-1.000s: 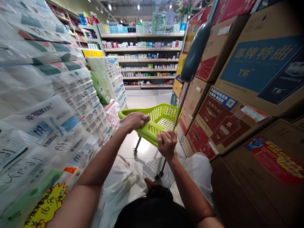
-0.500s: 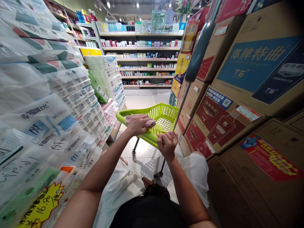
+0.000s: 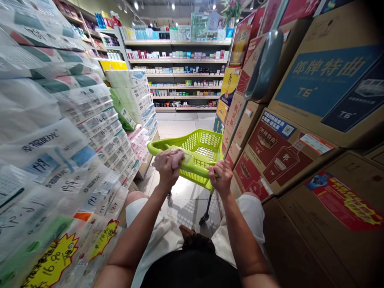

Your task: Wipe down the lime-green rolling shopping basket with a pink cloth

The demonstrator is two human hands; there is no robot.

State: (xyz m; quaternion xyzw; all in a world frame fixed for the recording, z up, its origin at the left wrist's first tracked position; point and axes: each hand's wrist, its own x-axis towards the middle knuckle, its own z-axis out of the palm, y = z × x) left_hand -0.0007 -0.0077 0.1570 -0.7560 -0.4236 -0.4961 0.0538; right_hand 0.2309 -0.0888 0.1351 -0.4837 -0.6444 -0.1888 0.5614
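In front of me is a bright green plastic shopping cart basket (image 3: 187, 142) with perforated walls, on dark legs with casters. My left hand (image 3: 168, 170) is closed around a pale pink cloth (image 3: 177, 158), which lies against the cart's near rim towards its left part. With fingers wrapped round the right end of that same rim, my right hand (image 3: 221, 176) grips the cart. A grey-blue padded handle (image 3: 265, 66) on a slanting metal pole rises on the right, beyond my right hand. The basket's inside shows only its perforated floor and walls.
Stacked packs of tissue paper (image 3: 99, 124) with handwritten price signs line the left side. Cardboard cartons (image 3: 276, 160) are piled high close on the right. Shelves (image 3: 180, 60) of small boxed goods stand across the far end, beyond the tiled floor (image 3: 180, 123).
My left hand has pulled back and turned, bunching the cloth at the rim's left part. My right hand and the near rim have shifted right; the grey-blue handle has swung right too.
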